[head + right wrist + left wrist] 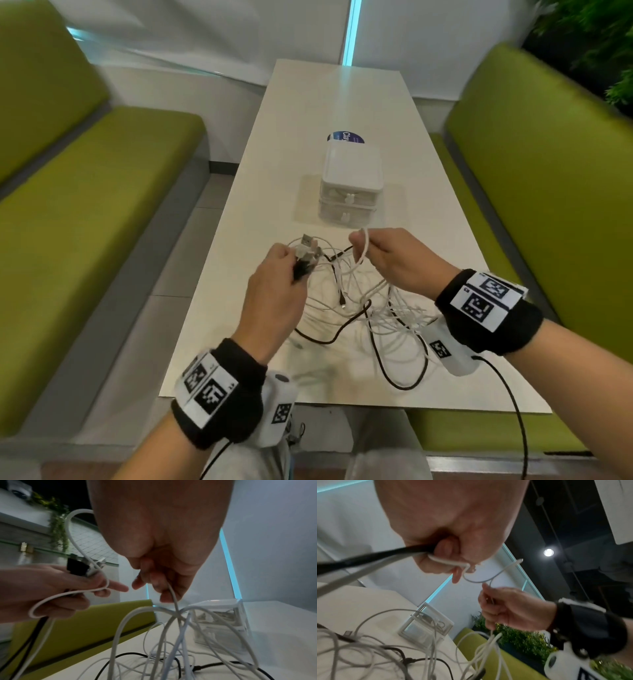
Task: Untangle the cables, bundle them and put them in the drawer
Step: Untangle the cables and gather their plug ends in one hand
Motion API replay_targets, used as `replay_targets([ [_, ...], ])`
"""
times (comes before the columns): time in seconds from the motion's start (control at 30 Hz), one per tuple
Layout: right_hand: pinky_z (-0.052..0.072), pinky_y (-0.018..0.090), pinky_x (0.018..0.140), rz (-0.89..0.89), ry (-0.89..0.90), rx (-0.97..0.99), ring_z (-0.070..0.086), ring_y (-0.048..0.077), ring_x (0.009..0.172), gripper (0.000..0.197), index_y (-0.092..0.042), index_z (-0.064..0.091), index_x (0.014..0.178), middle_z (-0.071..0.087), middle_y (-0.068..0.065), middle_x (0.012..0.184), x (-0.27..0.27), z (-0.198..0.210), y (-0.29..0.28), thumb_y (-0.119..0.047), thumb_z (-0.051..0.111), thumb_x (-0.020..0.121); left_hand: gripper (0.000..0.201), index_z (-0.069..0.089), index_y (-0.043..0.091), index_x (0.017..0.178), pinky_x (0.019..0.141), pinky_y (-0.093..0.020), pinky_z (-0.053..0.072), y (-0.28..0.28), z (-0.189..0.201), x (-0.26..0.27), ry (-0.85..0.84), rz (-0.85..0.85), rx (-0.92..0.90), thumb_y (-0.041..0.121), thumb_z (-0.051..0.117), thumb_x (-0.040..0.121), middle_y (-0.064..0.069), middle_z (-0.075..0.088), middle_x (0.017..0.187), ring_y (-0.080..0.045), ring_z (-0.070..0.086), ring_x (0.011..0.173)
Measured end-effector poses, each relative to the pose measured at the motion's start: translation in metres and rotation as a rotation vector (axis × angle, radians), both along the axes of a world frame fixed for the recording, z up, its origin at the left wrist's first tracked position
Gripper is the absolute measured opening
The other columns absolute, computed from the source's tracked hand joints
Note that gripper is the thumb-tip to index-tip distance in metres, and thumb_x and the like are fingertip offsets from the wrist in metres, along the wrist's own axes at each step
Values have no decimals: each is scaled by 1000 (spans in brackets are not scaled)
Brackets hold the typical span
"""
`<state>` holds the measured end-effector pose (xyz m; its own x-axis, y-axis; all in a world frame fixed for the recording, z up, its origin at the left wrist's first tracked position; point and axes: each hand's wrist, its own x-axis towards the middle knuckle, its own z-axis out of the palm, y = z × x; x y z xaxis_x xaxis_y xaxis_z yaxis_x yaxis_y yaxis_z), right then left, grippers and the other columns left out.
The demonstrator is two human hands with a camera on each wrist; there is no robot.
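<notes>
A tangle of white and black cables (370,308) lies on the near part of the white table (342,113). My left hand (277,274) is raised above it and grips a bunch of cable ends with USB plugs (308,250), white and black strands together (412,553). My right hand (387,257) holds a loop of white cable (363,246) between thumb and fingers, with several strands hanging from it (173,599). A small white two-drawer box (349,188) stands just beyond the hands, both drawers pushed in.
Green bench seats (85,178) flank the table on the left and on the right (548,171). A round blue sticker (346,137) shows behind the drawer box. The table's near edge (342,404) is close to my wrists.
</notes>
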<state>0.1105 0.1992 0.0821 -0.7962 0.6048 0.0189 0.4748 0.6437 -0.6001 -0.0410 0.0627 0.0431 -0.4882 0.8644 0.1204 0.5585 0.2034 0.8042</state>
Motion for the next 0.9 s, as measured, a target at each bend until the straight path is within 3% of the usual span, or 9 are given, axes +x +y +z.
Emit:
replay_targets([
  [0.07, 46, 29, 70, 68, -60, 35, 60, 9, 71, 43, -14, 63, 77, 64, -5, 73, -3, 2, -8, -35, 36, 103, 10, 59, 9, 94, 79, -44, 52, 2, -5, 6, 7, 42, 76, 16, 53, 98, 2, 66, 108, -22, 64, 96],
  [0.17, 47, 34, 71, 142, -118, 59, 61, 20, 75, 42, -16, 60, 77, 66, 0, 78, -7, 2, -16, -37, 34, 103, 17, 64, 13, 109, 80, -21, 50, 0, 9, 18, -159, -64, 296, 12, 51, 99, 20, 63, 123, 0, 62, 92],
  [0.27, 46, 36, 67, 141, -103, 36, 59, 23, 73, 30, -18, 56, 75, 65, 2, 79, -12, -2, -19, -19, 40, 99, 40, 61, 24, 128, 80, -24, 51, 3, 14, 25, -56, -227, 323, 3, 50, 96, 13, 70, 109, -6, 62, 90],
  [0.4, 53, 41, 74, 90, -77, -108, 64, 31, 79, 27, -7, 62, 95, 68, 15, 90, -12, -5, -20, -19, 37, 95, 36, 65, 23, 113, 73, -31, 52, 10, 13, 23, 34, -227, 310, -2, 53, 91, 10, 67, 89, -10, 63, 81],
  [0.53, 51, 32, 63, 209, -59, 42, 63, 15, 64, 46, -21, 59, 77, 67, -1, 75, -11, -5, -19, -50, 29, 98, 18, 61, 16, 87, 66, -40, 50, 12, 12, 18, -5, -194, 354, 8, 46, 91, 3, 65, 73, -17, 62, 71],
  [0.67, 44, 25, 61, 185, -68, 68, 57, 10, 62, 52, -25, 59, 76, 59, -5, 66, -10, -7, -11, -60, 26, 95, 18, 60, 19, 83, 68, -44, 51, 8, 25, 15, -90, -186, 447, 18, 48, 96, 5, 65, 76, -17, 63, 73],
  [0.77, 52, 38, 75, 134, -134, 67, 62, 16, 77, 63, -19, 64, 90, 65, -2, 83, -3, -14, 4, -66, 23, 91, 20, 56, 17, 81, 66, -25, 45, -1, 46, 14, -177, -203, 642, 20, 45, 98, 15, 57, 78, -7, 56, 71],
  [0.83, 50, 38, 78, 131, -237, 180, 59, 17, 79, 78, -17, 64, 97, 63, 0, 89, -3, -13, 9, -70, 8, 82, 20, 55, 16, 81, 66, -14, 38, -6, 57, 17, -227, -277, 701, 20, 44, 97, 20, 53, 78, 0, 52, 68],
  [0.9, 48, 34, 74, 113, -327, 269, 57, 19, 77, 77, -14, 64, 96, 62, 3, 89, -2, -9, 9, -61, 5, 79, 19, 56, 15, 81, 63, -7, 36, -8, 61, 22, -282, -371, 686, 15, 44, 96, 20, 52, 76, 4, 51, 63],
])
